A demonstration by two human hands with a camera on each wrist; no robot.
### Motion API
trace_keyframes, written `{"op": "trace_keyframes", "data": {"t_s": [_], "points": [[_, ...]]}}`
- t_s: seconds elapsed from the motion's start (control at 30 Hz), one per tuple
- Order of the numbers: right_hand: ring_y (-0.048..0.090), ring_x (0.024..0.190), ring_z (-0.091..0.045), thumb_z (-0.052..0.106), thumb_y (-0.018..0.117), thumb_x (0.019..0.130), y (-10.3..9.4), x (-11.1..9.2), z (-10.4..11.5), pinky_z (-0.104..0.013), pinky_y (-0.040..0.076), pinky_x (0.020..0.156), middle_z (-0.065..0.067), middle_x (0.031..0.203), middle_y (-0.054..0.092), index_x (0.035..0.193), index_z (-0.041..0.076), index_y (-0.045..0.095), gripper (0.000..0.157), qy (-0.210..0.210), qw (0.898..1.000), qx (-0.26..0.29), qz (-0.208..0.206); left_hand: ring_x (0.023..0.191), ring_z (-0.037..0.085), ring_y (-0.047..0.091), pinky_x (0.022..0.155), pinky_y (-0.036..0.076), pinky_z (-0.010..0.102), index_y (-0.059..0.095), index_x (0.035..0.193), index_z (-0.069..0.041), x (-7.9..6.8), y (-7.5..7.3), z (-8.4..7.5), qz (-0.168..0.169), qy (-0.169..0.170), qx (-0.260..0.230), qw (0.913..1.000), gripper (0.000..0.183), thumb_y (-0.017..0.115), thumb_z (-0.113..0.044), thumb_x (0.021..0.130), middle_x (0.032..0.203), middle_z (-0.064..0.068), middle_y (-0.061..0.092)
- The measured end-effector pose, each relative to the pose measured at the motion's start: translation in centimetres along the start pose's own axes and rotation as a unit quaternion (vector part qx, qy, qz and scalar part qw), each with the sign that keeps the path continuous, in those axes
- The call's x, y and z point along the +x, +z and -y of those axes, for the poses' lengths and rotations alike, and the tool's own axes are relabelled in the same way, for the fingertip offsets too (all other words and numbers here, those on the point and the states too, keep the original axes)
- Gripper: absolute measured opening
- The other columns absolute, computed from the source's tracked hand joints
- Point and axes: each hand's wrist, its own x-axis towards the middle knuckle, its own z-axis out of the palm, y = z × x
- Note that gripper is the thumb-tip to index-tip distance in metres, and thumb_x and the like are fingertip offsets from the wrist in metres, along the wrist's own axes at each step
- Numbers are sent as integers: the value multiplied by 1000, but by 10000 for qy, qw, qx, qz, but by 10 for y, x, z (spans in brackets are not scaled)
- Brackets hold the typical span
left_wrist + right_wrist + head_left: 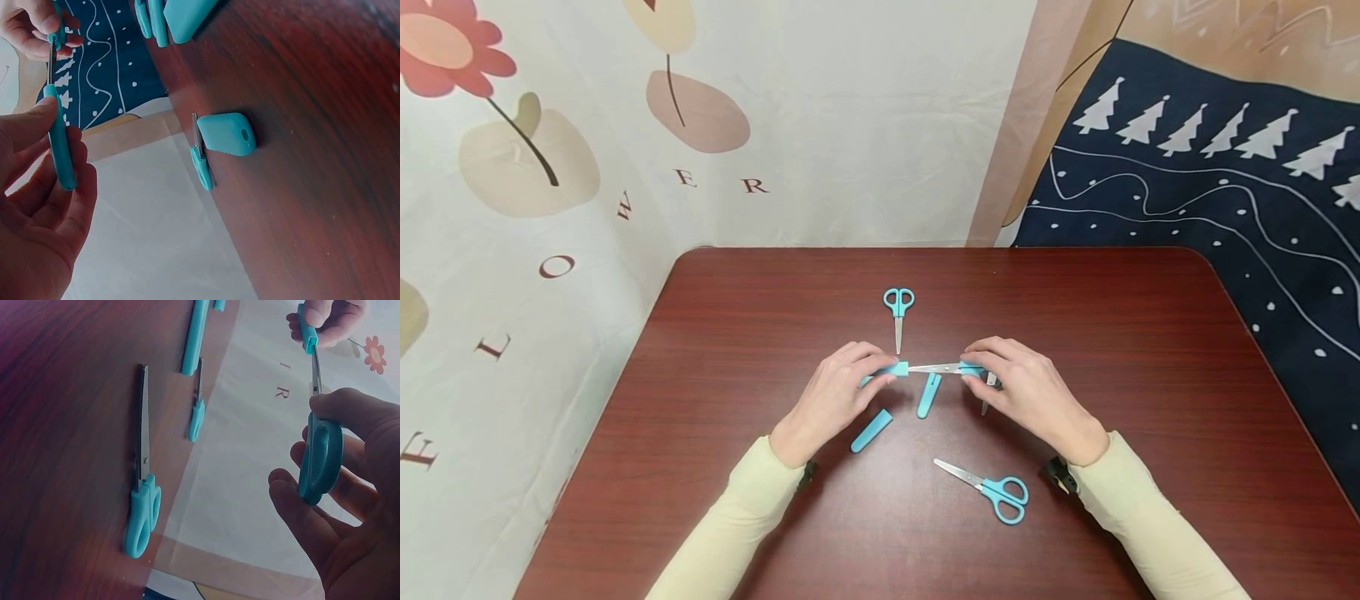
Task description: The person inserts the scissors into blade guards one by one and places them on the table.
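Observation:
Over the middle of the table, my right hand pinches the turquoise handle of a pair of scissors between thumb and fingers. Its closed metal blades point left. My left hand grips a turquoise blade cover, its mouth facing the scissors. The blade tip is right at that mouth, and most of the blade length shows between the hands. In the right wrist view the handle loops lie against my fingers. Part of the cover is hidden behind the left fingers in the head view.
Another pair of scissors lies behind the hands, and one more lies in front. A further pair is mostly hidden under the right hand. Two loose covers, one nearer the middle and one further left, rest on the brown table.

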Motion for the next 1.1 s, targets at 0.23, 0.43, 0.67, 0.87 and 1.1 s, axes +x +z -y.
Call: {"op": "trace_keyframes", "data": {"t_s": [0.23, 0.43, 0.67, 0.87, 1.1], "points": [[67, 98, -22, 16, 86, 85, 1, 0, 0, -40, 59, 77, -3, 111, 70, 111, 9, 77, 28, -71, 10000, -28, -10, 89, 19, 63, 75, 54, 31, 78, 108, -7, 1, 1, -3, 0, 48, -76, 10000, 26, 86, -6, 83, 101, 1, 72], [67, 98, -21, 18, 85, 86, 2, 1, 1, -40, 59, 77, -2, 111, 70, 109, 10, 78, 25, -86, 10000, -40, 19, 90, 19, 64, 76, 55, 31, 78, 108, -8, 1, 3, -3, -7, 109, -76, 9999, 26, 86, -7, 84, 100, 1, 72], [66, 95, -18, 17, 85, 86, 4, 2, 2, -37, 58, 75, -1, 110, 70, 109, 10, 77, 25, -129, 9999, -17, 45, 89, 18, 64, 76, 54, 30, 78, 107, -8, 3, 6, -5, 18, 110, -43, 9999, 25, 87, -7, 83, 100, 0, 72], [65, 90, -17, 17, 85, 86, 6, 2, 4, -35, 57, 71, 1, 109, 70, 108, 12, 77, 24, -206, 9998, -20, 3, 89, 18, 64, 77, 54, 30, 78, 106, -8, 4, 8, -7, 49, 104, -53, 9999, 24, 87, -7, 83, 100, -1, 72], [65, 89, -17, 17, 85, 85, 8, 2, 5, -35, 57, 70, 2, 108, 71, 107, 12, 77, 24, -233, 9997, -93, 22, 88, 18, 63, 75, 54, 29, 78, 105, -8, 5, 10, -7, 45, 101, -97, 9999, 24, 87, -6, 83, 100, -1, 71]]}}
